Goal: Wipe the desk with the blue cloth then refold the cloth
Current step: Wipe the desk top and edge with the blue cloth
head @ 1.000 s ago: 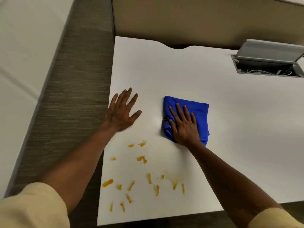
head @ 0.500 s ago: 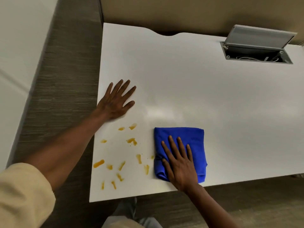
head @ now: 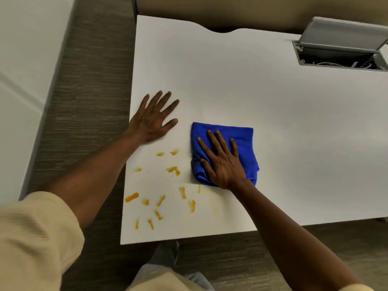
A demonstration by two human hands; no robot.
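- The right hand point(head: 222, 162) lies flat on the blue cloth point(head: 244, 143), fingers spread and straight, pressing it to the desk point(head: 273, 106).
- The cloth is folded and sits near the desk's front edge, just right of the orange stains point(head: 173, 170).
- The left hand point(head: 152, 120) rests palm down on the bare desk near its left edge, fingers spread, well apart from the cloth.
- A faint yellowish smear shows just below the cloth.
- A grey cable hatch point(head: 340, 47) stands open at the far right.
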